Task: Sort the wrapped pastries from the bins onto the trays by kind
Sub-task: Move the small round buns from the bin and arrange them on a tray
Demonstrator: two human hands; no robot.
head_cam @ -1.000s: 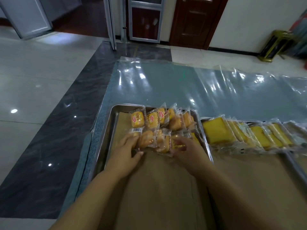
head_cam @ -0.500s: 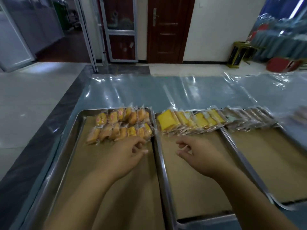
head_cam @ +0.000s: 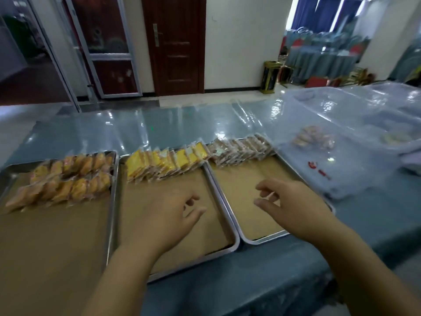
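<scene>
The table (head_cam: pixel 262 281), under a glossy blue-grey sheet, fills the lower frame. On it three paper-lined steel trays sit side by side. The left tray (head_cam: pixel 45 247) has two rows of golden wrapped cakes (head_cam: pixel 68 179). The middle tray (head_cam: pixel 148 192) has one row of yellow cake slices (head_cam: pixel 164 161) along its far edge. The right tray (head_cam: pixel 241 179) has one row of brownish wrapped pastries (head_cam: pixel 241 148), also at the far edge. At right of frame stands a clear plastic bin (head_cam: pixel 341 174) with pinkish wrapped pastries (head_cam: pixel 312 139) showing through its wall.

The left hand (head_cam: pixel 164 224) hovers over the middle tray and the right hand (head_cam: pixel 293 208) over the right tray. Both are empty, with fingers loosely curled. The step looks like a reach back to the bin for more stock. It would go best by taking one kind at a time and checking colour against the rows. Each packet should lap the last, as those already laid do, and a fresh row can start just in front (there is plenty of bare paper).

The left tray's left and near sides are cut off by the frame. The bin's far side and rim blur into the crinkled plastic, so its outline is uncertain. More pale shapes lie further right, too smeared to name. The bin pastries' kind cannot be told, and no wrapper label is readable.
</scene>
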